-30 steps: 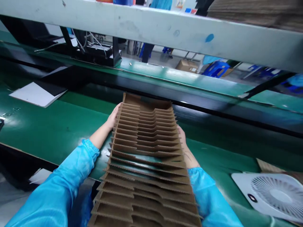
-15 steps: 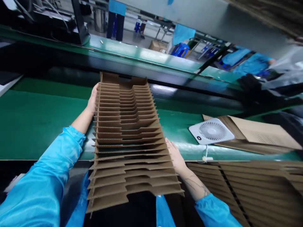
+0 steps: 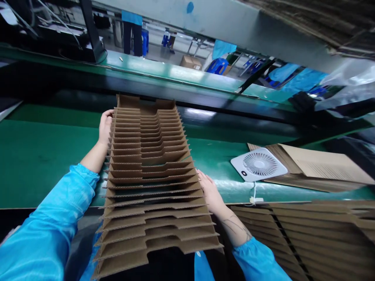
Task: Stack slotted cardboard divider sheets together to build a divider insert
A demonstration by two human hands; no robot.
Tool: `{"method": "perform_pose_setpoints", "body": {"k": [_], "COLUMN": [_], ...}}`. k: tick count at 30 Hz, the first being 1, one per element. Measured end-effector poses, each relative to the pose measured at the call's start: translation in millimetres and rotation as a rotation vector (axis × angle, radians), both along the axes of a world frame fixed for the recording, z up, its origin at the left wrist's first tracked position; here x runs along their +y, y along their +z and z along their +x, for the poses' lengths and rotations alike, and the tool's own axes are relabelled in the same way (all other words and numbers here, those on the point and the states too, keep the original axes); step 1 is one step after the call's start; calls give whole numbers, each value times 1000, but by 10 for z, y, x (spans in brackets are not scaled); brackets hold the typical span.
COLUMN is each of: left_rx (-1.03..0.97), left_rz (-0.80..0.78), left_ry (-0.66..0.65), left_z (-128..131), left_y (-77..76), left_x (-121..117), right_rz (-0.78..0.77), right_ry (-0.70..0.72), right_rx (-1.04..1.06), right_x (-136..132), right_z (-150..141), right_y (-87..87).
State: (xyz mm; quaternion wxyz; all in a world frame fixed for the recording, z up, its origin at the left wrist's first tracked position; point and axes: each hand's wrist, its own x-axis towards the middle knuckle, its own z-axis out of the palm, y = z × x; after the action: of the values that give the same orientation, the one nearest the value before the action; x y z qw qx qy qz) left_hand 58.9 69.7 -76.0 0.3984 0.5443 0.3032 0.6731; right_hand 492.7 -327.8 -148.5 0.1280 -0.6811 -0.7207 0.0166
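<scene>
A long cardboard divider (image 3: 158, 179), made of many slotted brown strips standing in a row, lies between my two hands. Its far end is over the green work surface, while the near end juts past the front edge toward my body. My left hand (image 3: 105, 127) grips its far left side, the fingertips partly hidden against the strips. Lower down on the opposite side, my right hand (image 3: 209, 191) holds the right edge, its fingers partly behind the cardboard.
A white fan (image 3: 260, 164) with a cable lies on the green table (image 3: 52, 164) to the right, against a stack of flat cardboard (image 3: 325, 164). More slotted cardboard dividers (image 3: 319, 238) stand below at the lower right. Across the table, a person's legs (image 3: 132, 37) and blue stools (image 3: 217, 66) show.
Both hands and the cardboard divider have shifted slightly left and toward me. The camera view has also moved a little. Both hands keep their hold.
</scene>
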Motion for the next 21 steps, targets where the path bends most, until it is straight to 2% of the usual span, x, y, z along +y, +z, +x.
{"method": "perform_pose_setpoints", "body": {"k": [5, 8, 10, 12, 16, 18, 21], "left_rx": [0, 78, 181, 297, 472, 561, 719], "left_rz": [-21, -56, -48, -68, -171, -183, -185], "left_ry": [138, 246, 281, 215, -82, -164, -167], "left_z": [26, -58, -211, -432, -891, -1031, -1078], "left_y": [85, 240, 360, 460, 527, 483, 349], "left_x": [-55, -121, -246, -464, -1092, -1386, -1649], "right_rz": [57, 131, 179, 192, 96, 75, 54], "right_ry": [-20, -14, -18, -75, -228, -198, -71], "right_rx": [93, 215, 354, 501, 711, 785, 859], "right_x": [196, 375, 508, 647, 988, 1189, 1457], "right_z": [-58, -50, -25, 5, 28, -6, -100], "right_y": [22, 17, 16, 13, -5, -4, 41]}}
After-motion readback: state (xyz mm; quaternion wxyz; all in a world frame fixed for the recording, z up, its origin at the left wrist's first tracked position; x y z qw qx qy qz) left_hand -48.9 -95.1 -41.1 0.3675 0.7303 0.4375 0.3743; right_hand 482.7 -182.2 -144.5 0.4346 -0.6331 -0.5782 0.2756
